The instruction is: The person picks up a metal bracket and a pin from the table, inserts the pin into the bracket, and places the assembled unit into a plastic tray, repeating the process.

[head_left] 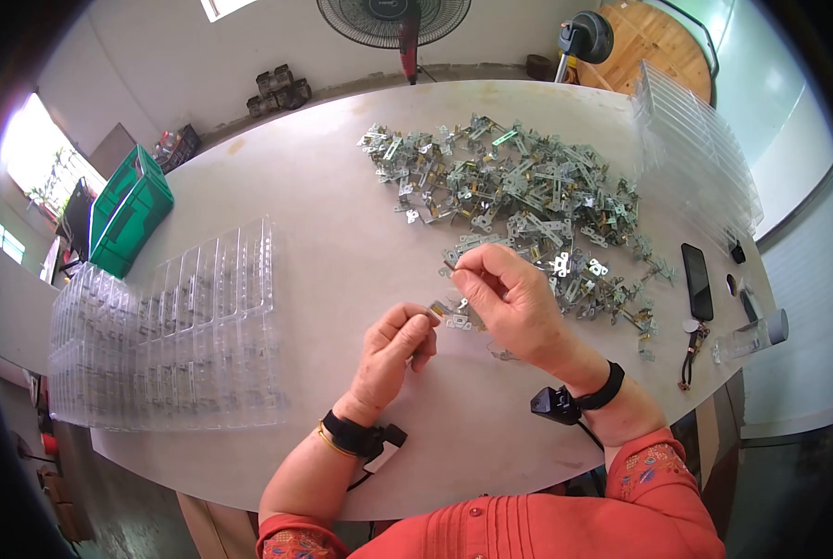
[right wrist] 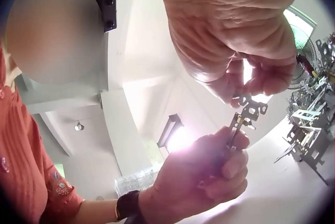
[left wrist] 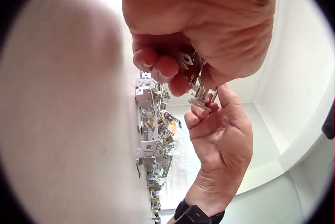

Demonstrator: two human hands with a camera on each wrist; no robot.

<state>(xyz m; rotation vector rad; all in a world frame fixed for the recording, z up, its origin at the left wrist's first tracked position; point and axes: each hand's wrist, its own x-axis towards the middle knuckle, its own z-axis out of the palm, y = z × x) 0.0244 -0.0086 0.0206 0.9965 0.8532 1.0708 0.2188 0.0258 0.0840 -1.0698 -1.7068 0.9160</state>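
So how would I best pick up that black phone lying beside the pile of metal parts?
Pinch the black phone across its two long edges, coming straight down from above. It lies flat on the table, so only its thin sides are free to grip, and its narrow width probably fits between thumb and fingers.

Left hand (head_left: 398, 345) is hovering over the table (head_left: 323, 233) near its near edge, fingers curling, thumb and fingertips pinching a metal piece (right wrist: 245, 115). Right hand (head_left: 514, 303) is arching just beside it, fingertips pinching the piece's upper end. Both forearms are angling inward.
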